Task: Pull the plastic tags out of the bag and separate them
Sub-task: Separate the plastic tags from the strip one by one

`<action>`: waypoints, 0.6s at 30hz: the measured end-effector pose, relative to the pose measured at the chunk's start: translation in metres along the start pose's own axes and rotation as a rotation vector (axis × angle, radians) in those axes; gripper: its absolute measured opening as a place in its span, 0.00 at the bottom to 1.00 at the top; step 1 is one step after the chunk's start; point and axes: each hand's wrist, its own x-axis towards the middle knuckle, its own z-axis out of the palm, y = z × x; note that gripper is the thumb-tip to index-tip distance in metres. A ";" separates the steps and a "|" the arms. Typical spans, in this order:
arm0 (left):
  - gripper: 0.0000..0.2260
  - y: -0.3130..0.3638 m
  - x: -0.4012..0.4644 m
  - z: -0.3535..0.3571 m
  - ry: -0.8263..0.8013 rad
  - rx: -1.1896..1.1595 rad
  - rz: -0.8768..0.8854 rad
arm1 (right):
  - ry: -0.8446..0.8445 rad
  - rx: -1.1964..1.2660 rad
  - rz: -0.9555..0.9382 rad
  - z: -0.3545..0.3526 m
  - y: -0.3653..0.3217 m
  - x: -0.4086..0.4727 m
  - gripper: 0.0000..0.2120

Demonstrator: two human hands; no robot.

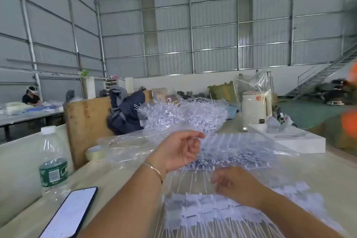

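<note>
- Left hand (179, 150) pinches the clear bag (222, 149) mouth, probably steadying it on the tabletop (116, 176).
- Right hand (234, 184) (blurred) grips drawn-out plastic tags (212, 212), apparently pulling.

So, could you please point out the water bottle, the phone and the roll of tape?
water bottle (53, 168): head view, on its green label.
phone (71, 212): head view, middle of its screen.
roll of tape (95, 153): head view, on its outer side.

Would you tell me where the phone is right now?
In the head view, the phone lies on the table's near left, beside the water bottle.
</note>
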 end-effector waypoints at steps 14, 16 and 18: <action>0.08 -0.086 -0.012 -0.035 0.211 0.779 0.152 | 0.041 0.003 -0.132 0.018 0.024 -0.006 0.04; 0.09 -0.088 -0.011 -0.040 0.182 0.845 0.121 | 0.028 -0.036 -0.122 0.014 0.026 -0.007 0.05; 0.11 -0.089 -0.010 -0.043 0.165 0.870 0.111 | -0.034 -0.057 -0.116 0.011 0.027 -0.009 0.07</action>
